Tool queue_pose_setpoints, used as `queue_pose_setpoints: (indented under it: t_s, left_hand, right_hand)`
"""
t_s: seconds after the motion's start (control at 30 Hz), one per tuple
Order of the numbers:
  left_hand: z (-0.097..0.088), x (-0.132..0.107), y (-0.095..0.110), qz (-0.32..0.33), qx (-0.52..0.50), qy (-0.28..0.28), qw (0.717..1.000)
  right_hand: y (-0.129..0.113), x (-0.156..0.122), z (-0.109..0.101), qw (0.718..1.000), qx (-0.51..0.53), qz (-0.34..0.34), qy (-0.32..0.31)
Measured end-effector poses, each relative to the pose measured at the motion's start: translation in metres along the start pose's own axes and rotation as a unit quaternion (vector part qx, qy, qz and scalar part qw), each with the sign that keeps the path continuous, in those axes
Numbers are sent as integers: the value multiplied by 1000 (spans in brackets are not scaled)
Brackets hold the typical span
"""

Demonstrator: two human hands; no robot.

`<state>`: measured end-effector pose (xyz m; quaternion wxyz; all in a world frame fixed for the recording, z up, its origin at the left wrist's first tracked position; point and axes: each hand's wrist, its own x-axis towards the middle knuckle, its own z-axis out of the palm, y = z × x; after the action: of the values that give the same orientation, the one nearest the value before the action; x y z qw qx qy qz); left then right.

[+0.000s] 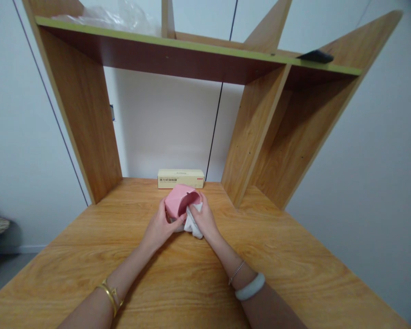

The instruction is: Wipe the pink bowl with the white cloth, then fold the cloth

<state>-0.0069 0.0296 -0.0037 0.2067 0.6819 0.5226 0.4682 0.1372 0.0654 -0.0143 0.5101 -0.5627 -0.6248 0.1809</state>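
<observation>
A pink cup lies tilted on its side above the wooden desk, its mouth turned toward me. My left hand is wrapped around its left side and holds it. My right hand grips a white cloth and presses it against the cup's rim and opening. A gold bangle sits on my left wrist; a pale bangle and a thin chain sit on my right wrist.
A long cream box lies at the back of the desk against the white wall. Wooden shelf uprights rise left and right. A black object and clear plastic rest on the upper shelf.
</observation>
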Motion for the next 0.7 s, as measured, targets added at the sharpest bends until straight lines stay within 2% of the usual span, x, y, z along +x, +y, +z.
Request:
queue_pose_setpoints:
  t_s: [0.13, 0.2, 0.27, 0.33, 0.4, 0.57, 0.63, 0.7]
  left_hand:
    - [-6, 1, -1, -14, 74, 2, 997]
    - [-8, 0, -1, 1, 98, -22, 995]
    - [-8, 0, -2, 14, 109, -43, 993]
    - [-7, -1, -2, 26, 108, -43, 993]
    - [-7, 0, -3, 31, 88, -27, 995]
    - [-3, 1, -1, 7, 12, -3, 1000]
    - [-1, 0, 1, 16, -7, -10, 1000]
    - [0, -1, 3, 18, -13, -7, 1000]
  right_hand:
    - [-12, -1, -17, 985, -170, -29, 0]
    - [-12, 0, -20, 978, -203, -51, -14]
    - [-8, 1, -19, 978, -201, -44, -39]
    - [-1, 3, -15, 983, -174, -15, -58]
    - [6, 4, -10, 990, -128, 6, -52]
    - [12, 5, 3, 999, 34, 20, 23]
    - [10, 4, 8, 995, 100, 15, 14]
    - [6, 2, 9, 993, 117, 5, -15]
